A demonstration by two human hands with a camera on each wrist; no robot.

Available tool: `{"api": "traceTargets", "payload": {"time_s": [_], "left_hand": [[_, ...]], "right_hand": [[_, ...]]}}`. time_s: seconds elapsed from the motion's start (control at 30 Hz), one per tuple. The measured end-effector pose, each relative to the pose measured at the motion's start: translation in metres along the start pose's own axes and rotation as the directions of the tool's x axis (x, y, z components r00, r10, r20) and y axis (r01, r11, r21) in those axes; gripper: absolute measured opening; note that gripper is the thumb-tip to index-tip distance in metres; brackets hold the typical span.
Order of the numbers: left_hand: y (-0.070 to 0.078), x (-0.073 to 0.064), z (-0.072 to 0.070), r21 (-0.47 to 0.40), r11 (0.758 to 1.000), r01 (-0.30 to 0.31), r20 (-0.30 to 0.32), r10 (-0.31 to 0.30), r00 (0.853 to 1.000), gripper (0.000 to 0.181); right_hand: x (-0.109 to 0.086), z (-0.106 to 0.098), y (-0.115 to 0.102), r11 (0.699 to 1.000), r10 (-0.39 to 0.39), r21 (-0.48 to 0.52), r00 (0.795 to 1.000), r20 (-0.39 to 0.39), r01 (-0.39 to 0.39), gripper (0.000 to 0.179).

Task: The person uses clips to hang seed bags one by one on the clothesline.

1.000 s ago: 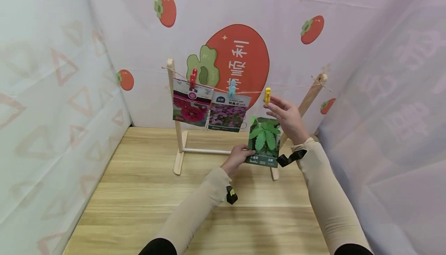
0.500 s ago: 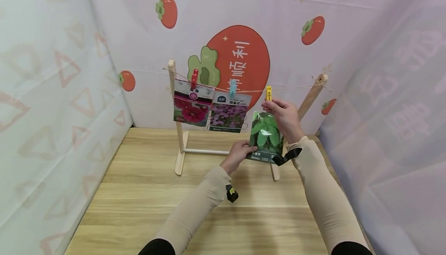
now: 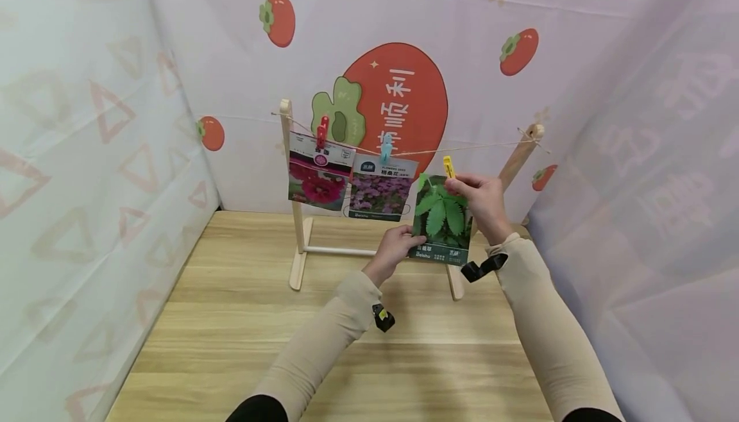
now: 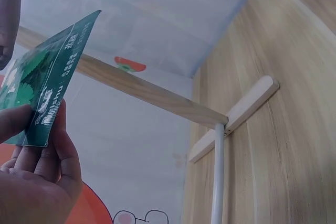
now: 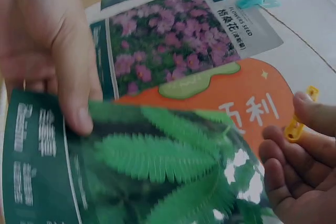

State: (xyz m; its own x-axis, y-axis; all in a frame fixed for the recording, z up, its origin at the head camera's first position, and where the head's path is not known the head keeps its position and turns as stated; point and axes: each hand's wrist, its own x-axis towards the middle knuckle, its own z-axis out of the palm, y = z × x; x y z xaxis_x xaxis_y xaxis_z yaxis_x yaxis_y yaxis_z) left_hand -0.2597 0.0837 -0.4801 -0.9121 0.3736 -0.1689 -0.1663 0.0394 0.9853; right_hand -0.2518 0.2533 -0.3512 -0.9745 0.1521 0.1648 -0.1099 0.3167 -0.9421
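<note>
My left hand (image 3: 396,250) pinches the lower left edge of a green seed packet (image 3: 441,223) with a leaf picture, thumb on its front. In the right wrist view the packet (image 5: 157,166) spans the foreground. My right hand (image 3: 484,202) holds a small yellow clothespin (image 3: 448,167) between thumb and fingers, just below the string and at the packet's top edge. Left of them, a purple-flower seed packet (image 3: 378,194) hangs from the string by a light-blue clothespin (image 3: 386,149). Beside that, a red clothespin (image 3: 322,132) holds a red-flower packet (image 3: 316,188).
The string (image 3: 479,147) runs between two wooden posts, the left post (image 3: 285,127) and the right post (image 3: 519,156). A white crossbar (image 3: 340,251) joins the stand's feet low over the wooden table (image 3: 260,338). Printed cloth (image 3: 462,11) closes off the back and sides.
My right hand has gripped the yellow clothespin and drawn it off the string, down towards the green packet. The left hand has lifted the packet a little.
</note>
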Motion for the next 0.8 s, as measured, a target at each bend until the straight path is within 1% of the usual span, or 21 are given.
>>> {"api": "traceTargets", "payload": {"time_s": [0.07,0.17,0.27,0.3,0.4,0.43,0.5,0.6,0.67,0.73,0.8], "left_hand": [[0.0,-0.001,0.0,0.011,1.0,-0.006,-0.013,0.006,1.0,0.021],[0.002,-0.003,0.001,0.015,1.0,-0.028,-0.032,0.028,0.999,0.029],[0.006,-0.005,0.0,0.003,0.999,-0.05,-0.048,0.05,0.998,0.029],[0.007,-0.005,0.0,-0.003,0.999,-0.051,-0.053,0.051,0.997,0.028],[0.008,-0.006,0.001,-0.017,0.999,-0.047,-0.066,0.046,0.997,0.025],[0.008,-0.007,0.001,-0.016,0.999,-0.044,-0.069,0.043,0.997,0.025],[0.008,-0.007,0.001,-0.015,0.999,-0.04,-0.073,0.039,0.997,0.027],[0.006,-0.006,0.0,-0.031,0.998,-0.048,-0.08,0.046,0.996,0.031],[0.006,-0.006,0.0,-0.043,0.998,-0.053,-0.088,0.05,0.995,0.031],[0.007,-0.006,0.001,-0.054,0.997,-0.061,-0.102,0.055,0.993,0.031],[0.009,-0.006,0.001,-0.07,0.996,-0.063,-0.118,0.054,0.992,0.03]], "right_hand": [[-0.002,-0.004,0.0,0.992,-0.019,-0.122,1.0,0.02,0.022,0.043],[-0.007,-0.012,-0.004,0.958,-0.073,-0.275,0.996,0.043,0.082,0.042],[-0.011,-0.02,-0.015,0.903,-0.133,-0.401,0.988,0.084,0.156,0.04],[-0.013,-0.023,-0.019,0.878,-0.151,-0.442,0.983,0.105,0.183,0.039],[-0.019,-0.032,-0.031,0.813,-0.201,-0.522,0.966,0.165,0.258,0.038],[-0.021,-0.034,-0.033,0.802,-0.21,-0.531,0.961,0.178,0.274,0.038],[-0.024,-0.039,-0.039,0.797,-0.219,-0.533,0.959,0.181,0.283,0.038],[-0.026,-0.044,-0.044,0.805,-0.239,-0.521,0.959,0.152,0.283,0.036],[-0.026,-0.047,-0.045,0.809,-0.273,-0.505,0.953,0.128,0.3,0.033],[-0.026,-0.049,-0.048,0.801,-0.336,-0.49,0.935,0.109,0.345,0.031],[-0.024,-0.05,-0.052,0.788,-0.402,-0.474,0.912,0.086,0.392,0.03]]}}
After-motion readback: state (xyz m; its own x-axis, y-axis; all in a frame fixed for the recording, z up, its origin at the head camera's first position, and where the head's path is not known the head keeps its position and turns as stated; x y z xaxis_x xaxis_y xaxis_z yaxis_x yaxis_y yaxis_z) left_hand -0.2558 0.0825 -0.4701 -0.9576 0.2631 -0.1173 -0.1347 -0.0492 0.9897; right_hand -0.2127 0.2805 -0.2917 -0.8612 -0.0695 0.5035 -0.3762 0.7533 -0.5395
